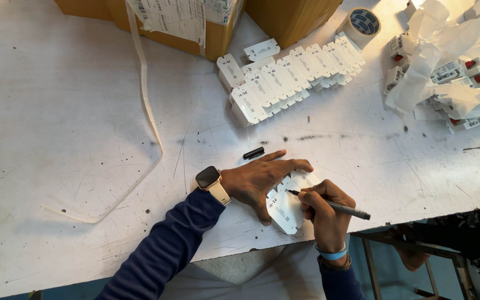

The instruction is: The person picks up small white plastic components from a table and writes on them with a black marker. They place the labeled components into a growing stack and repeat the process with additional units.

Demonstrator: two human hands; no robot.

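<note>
Two hands: left hand [256, 180] fingers flat on one flat carton [287, 208], right hand [323, 208] fingers grip one pen [340, 208] (cap [253, 153] nearby).

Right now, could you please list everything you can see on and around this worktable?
flat white carton: one, white, at the near table edge, pinned by the left hand
pen: one, dark, tip on the carton
pen cap: one, black, just beyond the left hand
row of flat cartons: many, white, overlapping, centre far
small packed boxes: a pile, white and red, far right, under crumpled white paper
tape roll: one, top right
cardboard boxes: brown, far edge
paper strip: one, white, left
table: white, scuffed
left hand: wears a watch
right hand: grips the pen, blue wristband
</note>
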